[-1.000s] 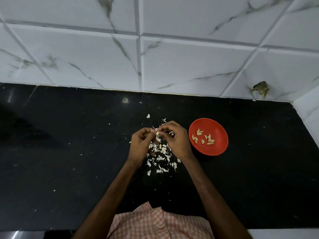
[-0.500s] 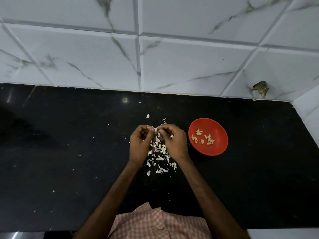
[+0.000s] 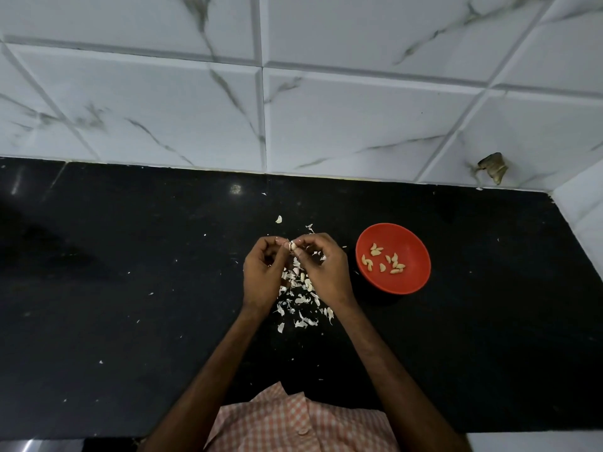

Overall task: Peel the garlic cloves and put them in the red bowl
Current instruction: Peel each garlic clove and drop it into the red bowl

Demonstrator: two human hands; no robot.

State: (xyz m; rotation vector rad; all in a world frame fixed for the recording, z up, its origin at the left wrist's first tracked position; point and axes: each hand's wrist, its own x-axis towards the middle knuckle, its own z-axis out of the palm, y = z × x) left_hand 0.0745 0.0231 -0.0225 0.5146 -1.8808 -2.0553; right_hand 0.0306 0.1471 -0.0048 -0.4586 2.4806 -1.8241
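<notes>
While pinched, the clove (image 3: pixel 292 246) stays put.

Cool, dim light washes the white wall tiles (image 3: pixel 359 125) while the black counter (image 3: pixel 130 321) stays near-dark, broken by one small glare spot (image 3: pixel 235 189) at its far edge (a fainter streak glints far left). Tile lines bow toward the frame's edges; the red bowl (image 3: pixel 411 278) reads sharp.

Red bowl (image 3: pixel 408 282), pale cream peeled cloves (image 3: pixel 381 261), black speckled counter (image 3: pixel 130 305), white grey-veined tiles (image 3: pixel 359 119), orange-and-white checked shirt (image 3: pixel 293 422).
</notes>
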